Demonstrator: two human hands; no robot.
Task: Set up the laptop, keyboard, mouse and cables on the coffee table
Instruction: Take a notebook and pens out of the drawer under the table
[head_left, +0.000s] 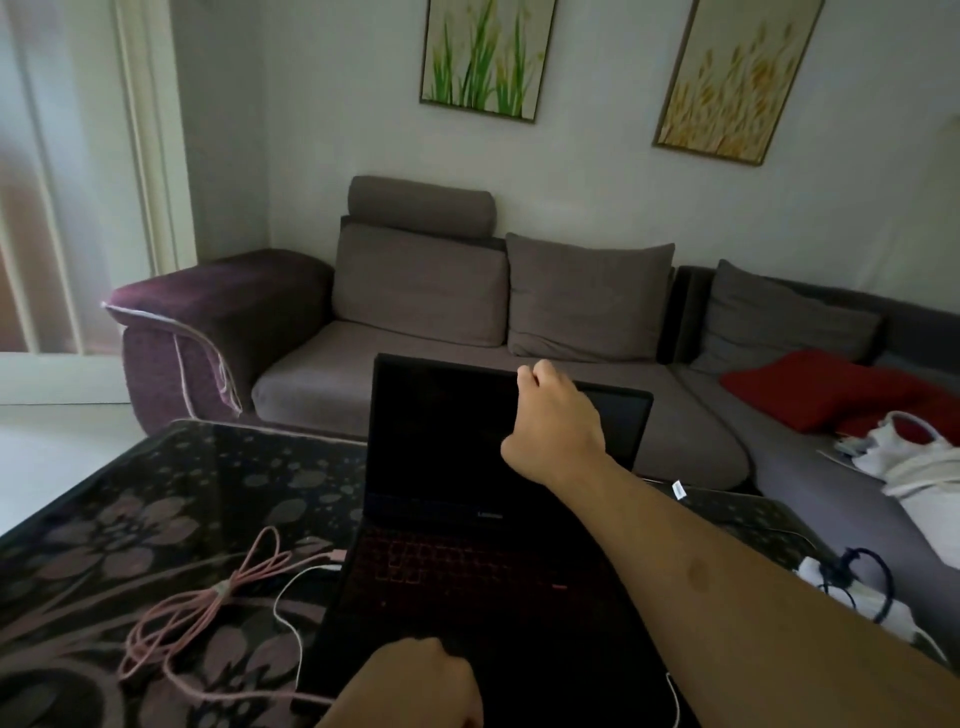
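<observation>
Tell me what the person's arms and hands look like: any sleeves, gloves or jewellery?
Both are bare. The right hand has no glove and no ring or watch that shows, and its forearm is uncovered with no sleeve in view; a small round mark sits on that forearm. The left hand is also ungloved, and only a short, sleeveless stretch of its wrist shows.

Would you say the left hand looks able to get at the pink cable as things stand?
Probably yes. The left hand rests on the laptop's front edge, and the pink cable lies bundled on the table just to its left, with nothing between them except a thin white cable.
</observation>
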